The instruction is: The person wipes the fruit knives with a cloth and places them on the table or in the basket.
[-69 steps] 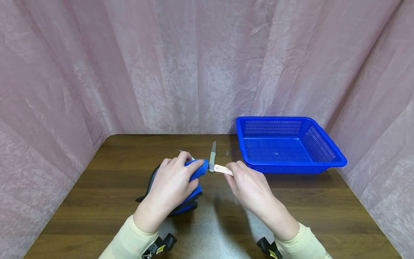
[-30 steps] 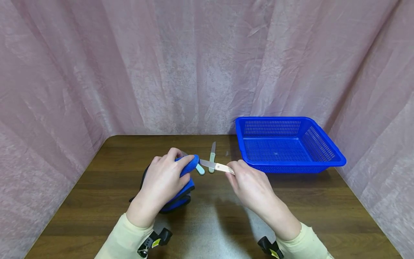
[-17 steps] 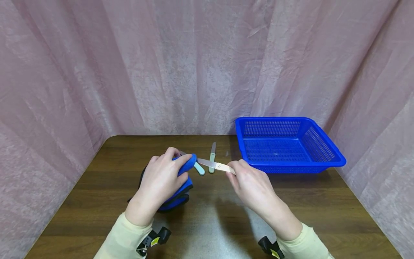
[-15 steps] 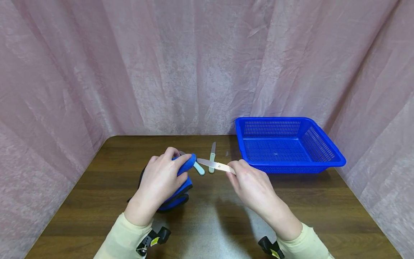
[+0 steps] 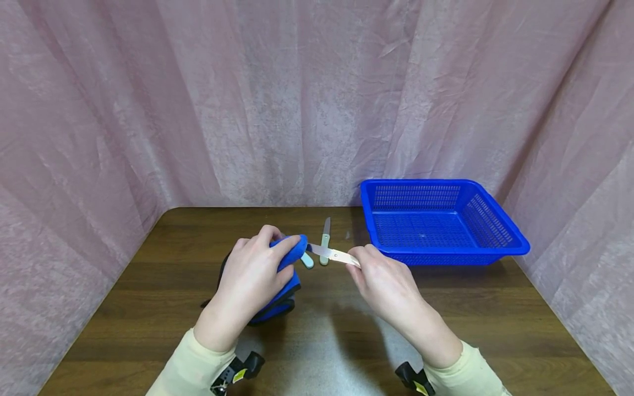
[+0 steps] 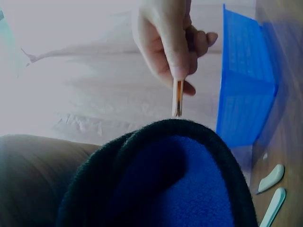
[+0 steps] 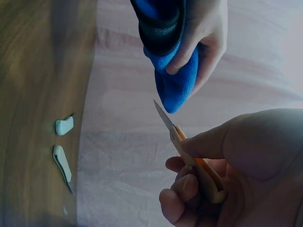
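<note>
My left hand [image 5: 252, 272] grips a folded blue cloth [image 5: 292, 253] with black edging, its rounded end bunched between thumb and fingers. In the left wrist view the black-edged cloth [image 6: 189, 175] fills the lower middle. My right hand [image 5: 386, 280] holds a folding knife [image 5: 342, 256] by its cream handle, blade out and pointing left. The cloth's end hides the blade tip in the head view; the right wrist view shows the blade [image 7: 164, 115] close beside it. Whether they touch I cannot tell. Behind the cloth lies a pale blue-handled knife [image 5: 307, 260], partly hidden.
A pale green-handled knife [image 5: 325, 240] lies unfolded on the wooden table [image 5: 173, 264], blade away from me. At the back right stands a blue perforated basket [image 5: 446, 253]. Pink curtains [image 5: 297, 110] hang behind the table and at both sides.
The left hand slid the cloth left along the blade to its tip, baring the blade, then moved slightly back right over the tip. The right hand has barely moved.
</note>
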{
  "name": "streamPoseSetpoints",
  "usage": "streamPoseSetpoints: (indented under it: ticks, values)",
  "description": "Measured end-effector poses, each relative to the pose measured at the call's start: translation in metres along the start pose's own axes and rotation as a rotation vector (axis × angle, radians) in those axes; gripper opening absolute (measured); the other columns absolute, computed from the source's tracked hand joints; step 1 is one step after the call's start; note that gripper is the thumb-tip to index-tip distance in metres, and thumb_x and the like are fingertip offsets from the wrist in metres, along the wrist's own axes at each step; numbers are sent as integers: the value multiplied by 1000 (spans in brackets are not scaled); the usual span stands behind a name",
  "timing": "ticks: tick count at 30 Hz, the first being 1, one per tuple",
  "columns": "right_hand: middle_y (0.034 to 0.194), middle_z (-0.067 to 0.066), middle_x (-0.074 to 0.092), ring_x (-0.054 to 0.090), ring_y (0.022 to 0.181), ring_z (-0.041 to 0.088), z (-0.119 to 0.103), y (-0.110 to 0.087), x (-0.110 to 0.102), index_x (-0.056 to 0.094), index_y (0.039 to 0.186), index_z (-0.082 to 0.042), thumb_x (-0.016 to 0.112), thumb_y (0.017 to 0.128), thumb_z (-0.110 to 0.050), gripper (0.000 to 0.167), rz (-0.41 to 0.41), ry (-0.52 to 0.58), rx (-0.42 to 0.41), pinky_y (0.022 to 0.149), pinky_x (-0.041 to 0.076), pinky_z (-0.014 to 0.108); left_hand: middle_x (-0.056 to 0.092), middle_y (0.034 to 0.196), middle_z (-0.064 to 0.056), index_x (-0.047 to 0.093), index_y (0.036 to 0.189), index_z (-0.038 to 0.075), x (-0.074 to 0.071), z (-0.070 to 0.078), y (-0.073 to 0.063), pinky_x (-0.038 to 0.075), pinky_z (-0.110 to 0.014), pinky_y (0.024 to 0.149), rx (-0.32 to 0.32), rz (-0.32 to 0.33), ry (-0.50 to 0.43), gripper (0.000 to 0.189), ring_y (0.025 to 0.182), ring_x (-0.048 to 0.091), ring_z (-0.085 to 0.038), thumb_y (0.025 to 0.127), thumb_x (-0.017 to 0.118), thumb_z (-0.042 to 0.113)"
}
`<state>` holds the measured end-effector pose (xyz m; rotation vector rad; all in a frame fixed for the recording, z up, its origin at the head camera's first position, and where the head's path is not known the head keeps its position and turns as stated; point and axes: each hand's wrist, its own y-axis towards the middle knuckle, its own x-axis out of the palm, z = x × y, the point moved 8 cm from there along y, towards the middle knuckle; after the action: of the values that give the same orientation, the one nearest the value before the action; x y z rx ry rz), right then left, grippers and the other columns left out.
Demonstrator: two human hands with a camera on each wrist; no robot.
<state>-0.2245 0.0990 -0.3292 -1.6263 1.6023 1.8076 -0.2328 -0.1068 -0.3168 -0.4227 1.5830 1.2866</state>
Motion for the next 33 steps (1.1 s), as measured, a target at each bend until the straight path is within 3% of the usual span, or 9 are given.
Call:
streamPoseSetpoints:
  ticks: [7, 14, 33]
  values:
    - [85, -1, 62, 54, 60, 14, -3, -1, 2, 75, 108, -10, 84, 99, -14, 13, -8, -3, -7, 48, 45, 35, 70, 117, -15, 81, 133, 18, 0, 21, -3, 59, -52, 80, 88, 38, 37, 46, 86, 77, -31, 87, 89, 20]
    - [84, -1, 61, 58, 61, 16, -4, -2, 4, 75, 108, -11, 85, 98, -14, 14, -10, -4, -15, 49, 48, 37, 70, 118, -12, 81, 133, 22, 3, 34, -4, 56, -48, 75, 113, 27, 50, 48, 87, 75, -31, 86, 90, 22]
    - [84, -1, 61, 58, 61, 16, -6, -3, 5, 75, 106, -10, 84, 99, -14, 13, -15, -3, -21, 48, 47, 36, 70, 118, -12, 81, 133, 21, 8, 41, -8, 58, -49, 80, 129, 15, 40, 47, 89, 76, -32, 86, 89, 22]
